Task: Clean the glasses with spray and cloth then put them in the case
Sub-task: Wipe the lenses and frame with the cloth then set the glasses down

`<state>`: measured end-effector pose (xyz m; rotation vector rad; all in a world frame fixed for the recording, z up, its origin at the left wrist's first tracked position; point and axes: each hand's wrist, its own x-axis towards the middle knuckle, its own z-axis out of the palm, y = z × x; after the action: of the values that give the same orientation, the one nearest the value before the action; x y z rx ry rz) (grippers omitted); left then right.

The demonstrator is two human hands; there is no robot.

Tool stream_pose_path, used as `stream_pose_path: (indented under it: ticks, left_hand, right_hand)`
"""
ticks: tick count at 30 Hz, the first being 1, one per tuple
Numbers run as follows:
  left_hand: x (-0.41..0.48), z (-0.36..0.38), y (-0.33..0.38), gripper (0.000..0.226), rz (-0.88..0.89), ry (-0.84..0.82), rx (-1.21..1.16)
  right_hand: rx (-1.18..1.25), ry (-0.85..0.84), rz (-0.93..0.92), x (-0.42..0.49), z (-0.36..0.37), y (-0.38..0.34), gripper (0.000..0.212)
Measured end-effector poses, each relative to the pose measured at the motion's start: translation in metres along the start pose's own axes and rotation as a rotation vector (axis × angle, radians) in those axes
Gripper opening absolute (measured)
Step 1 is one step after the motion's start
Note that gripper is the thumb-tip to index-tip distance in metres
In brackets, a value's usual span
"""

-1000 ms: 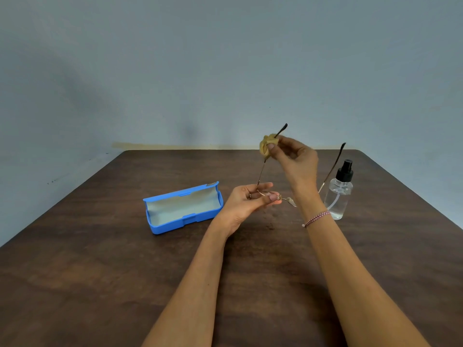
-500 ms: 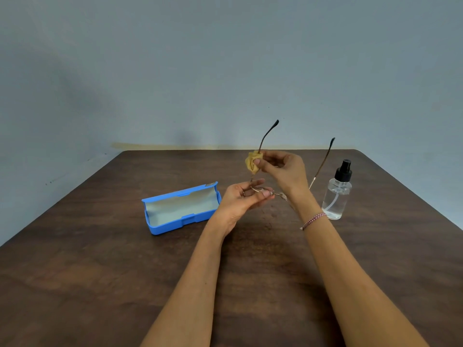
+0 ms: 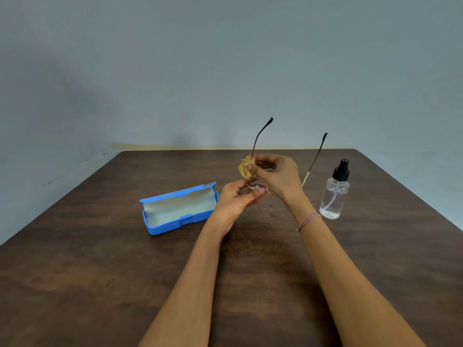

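Glasses (image 3: pixel 254 187) hover over the counter (image 3: pixel 100 271), temples pointing to 12, front pinched in my left hand (image 3: pixel 235 199). My right hand (image 3: pixel 278 174) pinches the cloth (image 3: pixel 246 167) round one temple. Case (image 3: pixel 179 209) lies open at 9; spray (image 3: pixel 334 196) stands at 3.

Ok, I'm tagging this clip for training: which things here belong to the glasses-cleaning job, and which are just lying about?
Part of the job: glasses in the left hand; yellow cloth pinched by the right hand; spray bottle; open blue case.
Not part of it: wooden table; bracelet on the right wrist.
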<state>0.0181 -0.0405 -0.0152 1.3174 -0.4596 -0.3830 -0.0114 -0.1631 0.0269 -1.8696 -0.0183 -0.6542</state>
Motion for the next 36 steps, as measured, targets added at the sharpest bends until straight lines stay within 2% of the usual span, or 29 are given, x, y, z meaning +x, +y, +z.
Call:
stream_pose_path:
  ticks: [2,6,8,14,18,28,33,36]
  left_hand:
    - [0.0,0.0,0.0,0.036,-0.005,0.003,0.0]
    - [0.001,-0.002,-0.002,0.023,0.031,0.035,0.022]
    - [0.001,-0.003,-0.003,0.022,0.025,0.049,0.064]
    - [0.001,0.001,-0.001,0.024,0.036,0.024,0.014]
    - [0.002,0.001,-0.002,0.035,0.006,0.025,0.0]
    - [0.002,0.001,-0.003,0.033,-0.007,0.013,0.133]
    - [0.003,-0.001,-0.004,0.032,-0.008,0.007,0.144]
    - [0.003,-0.001,-0.004,0.033,0.025,0.01,0.127]
  right_hand:
    - [0.039,0.033,0.0,0.0,0.001,-0.001,0.018]
    - [-0.095,-0.171,0.034,-0.002,0.001,0.001,0.026]
    - [-0.145,-0.188,0.019,-0.002,0.002,0.001,0.026]
    - [-0.161,-0.045,-0.02,-0.001,0.004,-0.002,0.023]
    - [0.006,0.142,0.0,0.002,0.0,-0.004,0.022]
    - [0.378,0.426,-0.121,0.003,-0.013,-0.028,0.023]
    - [0.387,0.407,-0.13,0.004,-0.013,-0.025,0.023]
    - [0.268,0.266,-0.07,0.006,-0.012,-0.016,0.025]
